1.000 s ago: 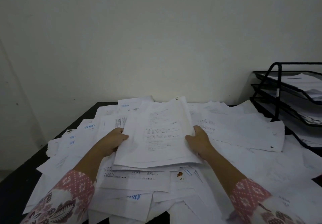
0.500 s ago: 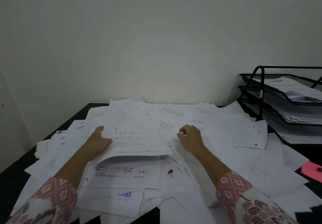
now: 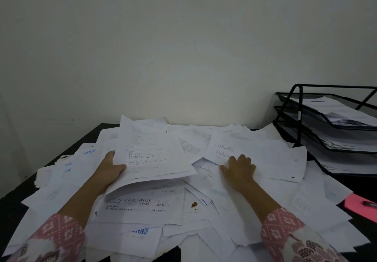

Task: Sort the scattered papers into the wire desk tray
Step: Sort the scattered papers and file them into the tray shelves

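While left hand (image 3: 109,170) grips printed white sheets (image 3: 151,155) | right hand (image 3: 238,169) flat, fingers spread on papers (image 3: 255,151)

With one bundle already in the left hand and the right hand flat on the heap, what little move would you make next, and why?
Probably curl the right hand round the sheet under its fingers and lift it. The left hand already holds a bundle of papers raised off the pile, the right lies flat and holds nothing, and the wire tray stands to the right, so gathering one more sheet looks sensible first.
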